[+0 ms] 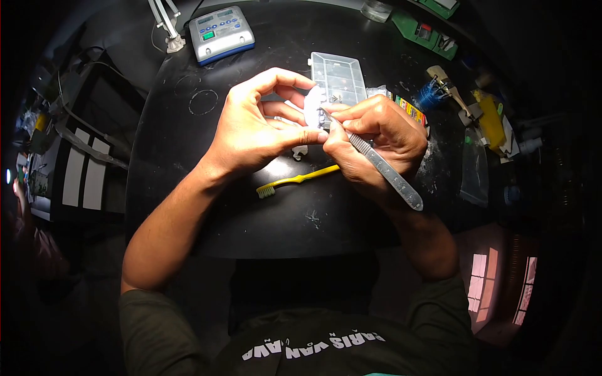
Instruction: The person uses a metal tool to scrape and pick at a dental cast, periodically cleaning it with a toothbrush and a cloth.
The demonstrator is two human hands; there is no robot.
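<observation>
Left hand point(251, 128) pinches one white piece point(311, 105); right hand point(382, 131) grips one metal tool point(390, 174).

The left forearm point(169, 219) and the right forearm point(420, 241) rise bare from the near side and converge toward the middle. The left hand point(254, 128) curls thumb and fingers into a pinch. The right hand point(379, 135) meets it fingertip to fingertip, closed in a pen-like grip.
</observation>
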